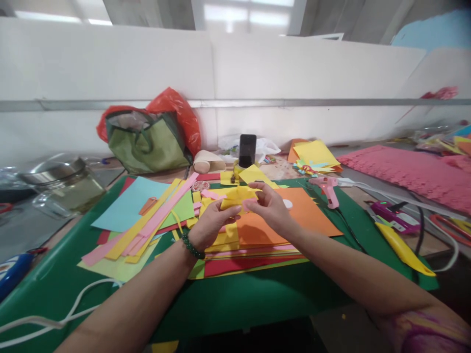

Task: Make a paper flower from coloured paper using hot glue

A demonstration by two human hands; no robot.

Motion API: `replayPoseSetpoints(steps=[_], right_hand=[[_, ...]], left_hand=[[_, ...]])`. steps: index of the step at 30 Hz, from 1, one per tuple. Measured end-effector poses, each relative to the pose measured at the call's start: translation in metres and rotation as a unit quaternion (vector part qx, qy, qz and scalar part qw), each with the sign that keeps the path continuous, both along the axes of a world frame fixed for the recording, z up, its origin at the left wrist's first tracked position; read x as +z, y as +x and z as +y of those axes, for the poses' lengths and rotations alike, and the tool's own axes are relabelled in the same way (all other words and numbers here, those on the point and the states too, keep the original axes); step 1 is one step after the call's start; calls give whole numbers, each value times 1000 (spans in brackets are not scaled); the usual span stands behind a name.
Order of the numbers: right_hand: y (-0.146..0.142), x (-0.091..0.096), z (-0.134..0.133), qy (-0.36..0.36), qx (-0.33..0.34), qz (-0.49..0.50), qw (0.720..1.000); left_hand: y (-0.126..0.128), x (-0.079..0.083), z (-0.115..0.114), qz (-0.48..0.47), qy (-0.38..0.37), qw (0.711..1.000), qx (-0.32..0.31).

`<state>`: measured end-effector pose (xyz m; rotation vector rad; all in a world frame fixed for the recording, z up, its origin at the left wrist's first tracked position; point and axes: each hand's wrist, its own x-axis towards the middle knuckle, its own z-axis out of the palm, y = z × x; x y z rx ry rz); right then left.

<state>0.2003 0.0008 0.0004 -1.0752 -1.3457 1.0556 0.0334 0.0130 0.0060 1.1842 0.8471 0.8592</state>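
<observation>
Between both hands, above the paper stack, is a folded yellow paper piece (pixel 237 195) with a small bit of pink at its right side. My left hand (pixel 215 220), with a green bead bracelet (pixel 193 246) on its wrist, pinches the piece at its lower left. The fingers of my right hand (pixel 271 206) are closed on its right end, by the pink bit. Below lie orange sheets (pixel 305 220), with yellow, pink and red layers under them. Yellow and pink paper strips (pixel 158 215) lie to the left, partly over a light blue sheet (pixel 125 201).
A pink glue gun (pixel 327 189) rests at the right, its cord trailing over the green mat (pixel 250 299). Farther right are a yellow-handled cutter (pixel 405 250) and a purple power strip (pixel 397 218). A phone (pixel 248 151) stands upright behind. A green bag (pixel 147 144) and a glass jar (pixel 69 181) are left.
</observation>
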Motion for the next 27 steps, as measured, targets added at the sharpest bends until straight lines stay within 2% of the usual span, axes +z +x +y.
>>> replayPoseSetpoints(steps=[4,6,8,11,13,17,19,22,24,27], right_hand=[[12,6,6,43,21,-16,999],[19,12,9,37,41,6,998],[24,18,10,-24,105,7,994],[29,23,9,-123,237,-40,963],[34,25,10,-130,275,-98,947],[49,31,12,-53,261,-257,929],[54,32,11,-23,250,-360,899],[57,34,2,-15,226,-495,839],[61,38,-8,-22,221,-530,818],[79,44,-23,-41,231,-513,826]], left_hand=[[-1,5,-2,23,1,1000,9],[-2,9,-4,31,-8,999,-3],[-3,13,-4,31,-12,999,-24],[-6,14,-2,8,-7,1000,-22],[-8,15,2,-15,-2,1000,1],[-13,17,9,-59,-1,996,74],[-17,20,13,-93,-3,989,112],[-25,30,20,-153,-17,973,175],[-34,39,25,-187,-28,957,222],[-47,50,31,-226,-29,936,269]])
